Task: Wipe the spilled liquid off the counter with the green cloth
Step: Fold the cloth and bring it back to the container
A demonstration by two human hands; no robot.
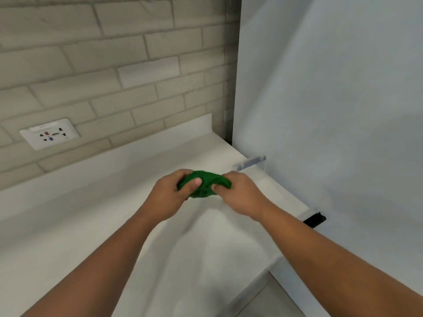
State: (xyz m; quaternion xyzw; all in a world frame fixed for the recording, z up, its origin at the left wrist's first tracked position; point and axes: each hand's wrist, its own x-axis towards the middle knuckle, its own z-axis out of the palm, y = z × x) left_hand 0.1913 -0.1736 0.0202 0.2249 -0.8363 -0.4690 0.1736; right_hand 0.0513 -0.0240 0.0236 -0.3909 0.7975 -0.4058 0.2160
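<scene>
The green cloth (pixel 204 184) is bunched into a small wad, held between both hands just above the white counter (pixel 80 225). My left hand (pixel 170 194) grips its left side with the thumb pressed on top. My right hand (pixel 238 193) pinches its right end. Most of the cloth is hidden inside the two grips. No spilled liquid is clearly visible on the counter; the surface looks evenly white with soft shadows under my arms.
A tall pale panel (pixel 332 110) with a metal handle (pixel 250 162) rises at the counter's right end. A brick-tile wall (pixel 114 53) with a white socket plate (pixel 50 133) runs along the back. The counter's front edge drops to the floor (pixel 263 300) at lower right.
</scene>
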